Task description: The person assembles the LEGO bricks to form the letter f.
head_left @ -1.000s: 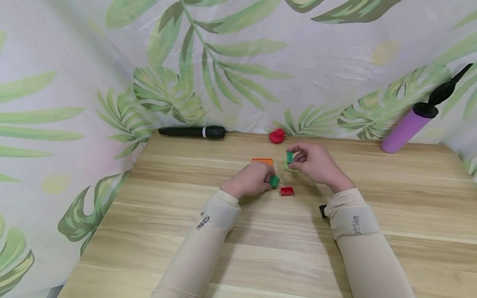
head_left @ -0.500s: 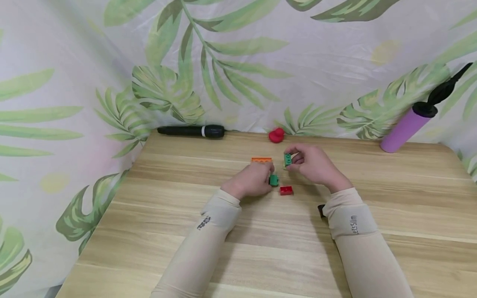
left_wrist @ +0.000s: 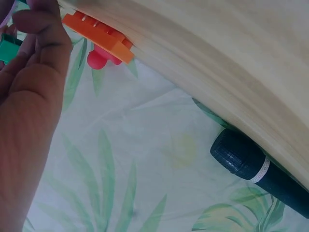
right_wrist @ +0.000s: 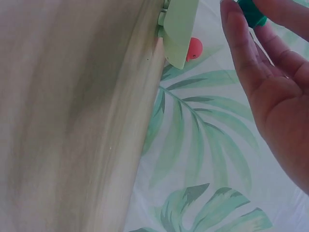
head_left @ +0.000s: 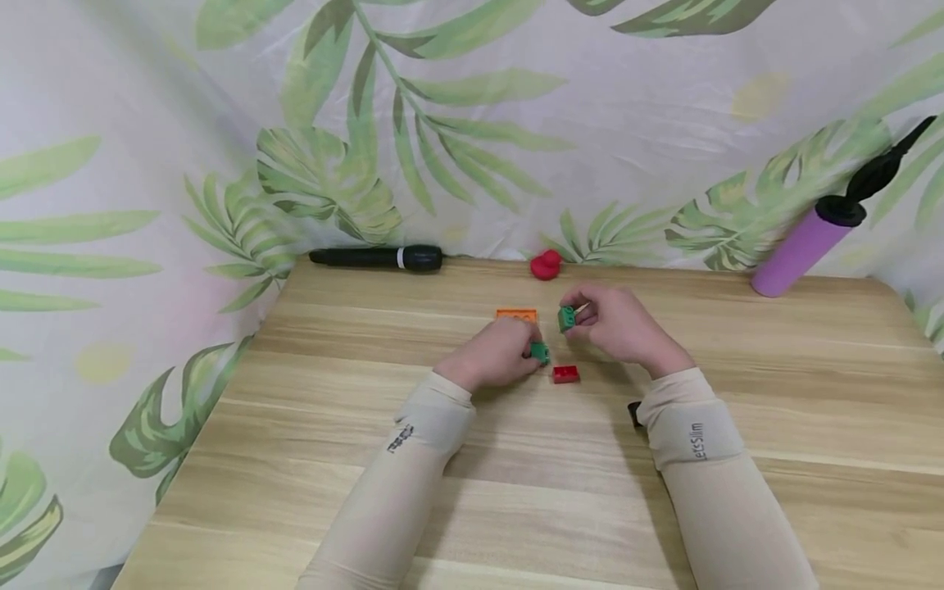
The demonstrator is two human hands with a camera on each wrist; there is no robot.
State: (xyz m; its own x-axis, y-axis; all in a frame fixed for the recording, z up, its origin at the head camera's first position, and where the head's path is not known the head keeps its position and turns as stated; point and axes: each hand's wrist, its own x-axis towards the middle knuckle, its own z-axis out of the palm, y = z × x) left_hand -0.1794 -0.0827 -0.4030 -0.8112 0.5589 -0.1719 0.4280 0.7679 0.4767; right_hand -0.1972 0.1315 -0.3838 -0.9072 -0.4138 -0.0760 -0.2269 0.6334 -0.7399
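My left hand [head_left: 497,352] pinches a green toy brick [head_left: 540,353] between thumb and fingers, low over the wooden table. In my right hand [head_left: 619,324] another green brick [head_left: 566,319] is pinched at the fingertips, its studs showing; the right wrist view catches part of this green brick [right_wrist: 252,13]. A red brick [head_left: 565,374] lies just in front of the two hands. Behind the left hand sits an orange brick [head_left: 516,315], partly covered by it. The right wrist view shows a light green brick [right_wrist: 179,34] on the table, which the right hand hides in the head view.
A red toy duck [head_left: 546,265] stands at the table's back edge. To its left lies a black stick with a thick head and white ring [head_left: 376,259]. A purple hand pump [head_left: 804,250] leans at the back right. A small black object [head_left: 634,414] shows beside the right sleeve.
The right hand has shifted slightly left and turned its green brick, now covering the light green brick. The left hand's green brick has tilted a little. Both hands keep their hold.
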